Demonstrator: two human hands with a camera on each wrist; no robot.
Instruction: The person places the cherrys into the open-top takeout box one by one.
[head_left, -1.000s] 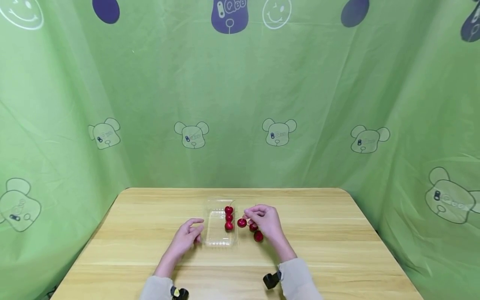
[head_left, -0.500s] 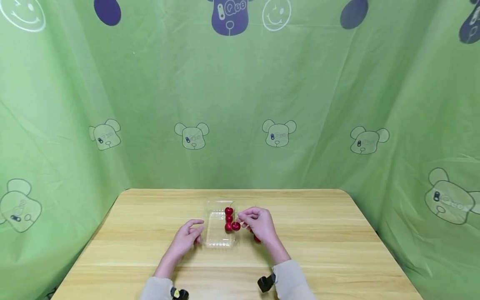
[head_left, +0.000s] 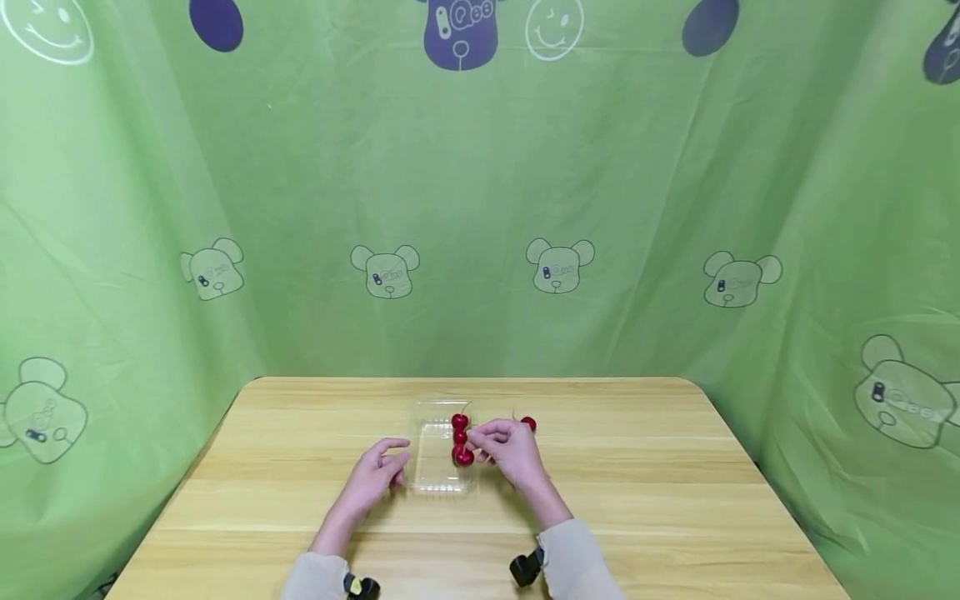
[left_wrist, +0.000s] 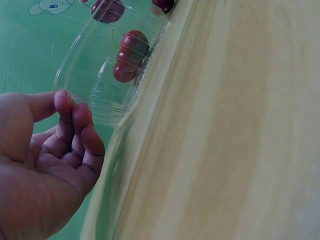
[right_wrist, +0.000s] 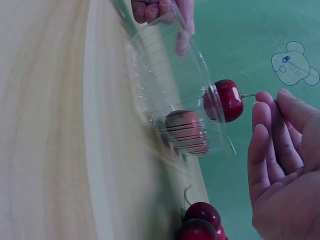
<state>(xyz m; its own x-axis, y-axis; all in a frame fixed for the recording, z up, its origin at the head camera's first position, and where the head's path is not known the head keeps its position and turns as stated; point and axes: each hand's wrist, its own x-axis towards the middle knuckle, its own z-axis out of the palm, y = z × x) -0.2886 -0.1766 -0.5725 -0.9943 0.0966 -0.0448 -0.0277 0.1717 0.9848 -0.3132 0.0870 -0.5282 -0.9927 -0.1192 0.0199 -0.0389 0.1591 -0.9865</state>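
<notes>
Red cherry (right_wrist: 230, 101) hangs at the rim of the clear container (head_left: 432, 465), its stem (right_wrist: 248, 95) pinched in my right hand (head_left: 513, 454); my left hand (head_left: 372, 473) pinches the opposite side; lowering slowly should prevent bruises.

I note the left hand (head_left: 372, 475), fingers (left_wrist: 92, 142) curled, thumb (left_wrist: 45, 106) near their tips; right hand (head_left: 513, 450) pinching, its remaining fingers bent beside the pinching tips

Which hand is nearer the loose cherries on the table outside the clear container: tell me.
Right. The right hand is just beside the loose cherries, partly hiding them in the head view; the left hand is farther off, at the opposite edge of the clear container.
</notes>
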